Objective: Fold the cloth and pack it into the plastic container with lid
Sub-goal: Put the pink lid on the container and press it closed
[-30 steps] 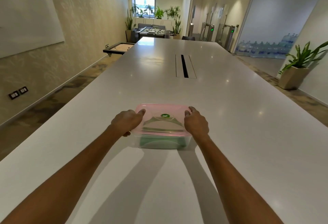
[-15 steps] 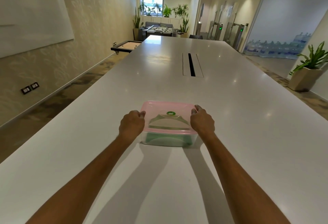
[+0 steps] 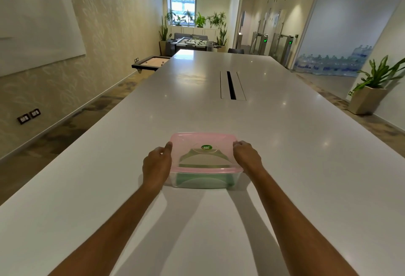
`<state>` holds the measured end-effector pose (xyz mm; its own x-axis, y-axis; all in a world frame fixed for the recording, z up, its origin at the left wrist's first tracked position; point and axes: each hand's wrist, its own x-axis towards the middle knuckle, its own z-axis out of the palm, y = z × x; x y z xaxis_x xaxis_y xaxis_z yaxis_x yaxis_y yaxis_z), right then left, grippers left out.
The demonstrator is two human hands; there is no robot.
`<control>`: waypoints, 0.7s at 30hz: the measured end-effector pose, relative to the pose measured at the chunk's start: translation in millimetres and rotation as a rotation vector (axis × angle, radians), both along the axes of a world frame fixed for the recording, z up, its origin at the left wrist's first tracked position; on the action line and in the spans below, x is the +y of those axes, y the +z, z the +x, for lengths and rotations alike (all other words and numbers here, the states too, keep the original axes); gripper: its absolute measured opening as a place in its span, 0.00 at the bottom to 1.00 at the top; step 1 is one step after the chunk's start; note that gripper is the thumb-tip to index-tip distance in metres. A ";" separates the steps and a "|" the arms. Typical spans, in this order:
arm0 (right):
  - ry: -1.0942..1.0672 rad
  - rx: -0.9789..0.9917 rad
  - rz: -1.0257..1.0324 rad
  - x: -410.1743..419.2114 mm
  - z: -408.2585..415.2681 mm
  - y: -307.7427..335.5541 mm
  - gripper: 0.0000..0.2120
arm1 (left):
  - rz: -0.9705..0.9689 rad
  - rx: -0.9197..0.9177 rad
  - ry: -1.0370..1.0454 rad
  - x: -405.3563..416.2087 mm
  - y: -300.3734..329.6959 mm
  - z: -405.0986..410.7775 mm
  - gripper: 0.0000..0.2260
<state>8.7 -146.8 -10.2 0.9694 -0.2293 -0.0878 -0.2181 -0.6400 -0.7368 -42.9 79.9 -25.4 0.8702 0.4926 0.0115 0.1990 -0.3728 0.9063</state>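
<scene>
Both hands, left hand (image 3: 156,165) and right hand (image 3: 247,155), clamp fingers on the box (image 3: 205,180) sides, lid (image 3: 203,142) on, cloth (image 3: 203,180) inside, mid-table (image 3: 285,155). Uneven pressing risks 1 corner unsealed, or the box skidding.

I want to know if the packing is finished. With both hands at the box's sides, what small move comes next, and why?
Probably press the pink lid down along its edges, then let go. The green cloth already lies inside the container, and the left hand and right hand flank the lid; whether it has snapped shut is unclear.
</scene>
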 end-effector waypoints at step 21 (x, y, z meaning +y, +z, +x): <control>0.137 -0.018 0.744 -0.1 10.6 6.7 0.19 | -0.616 -0.170 0.180 -42.0 0.5 7.5 0.17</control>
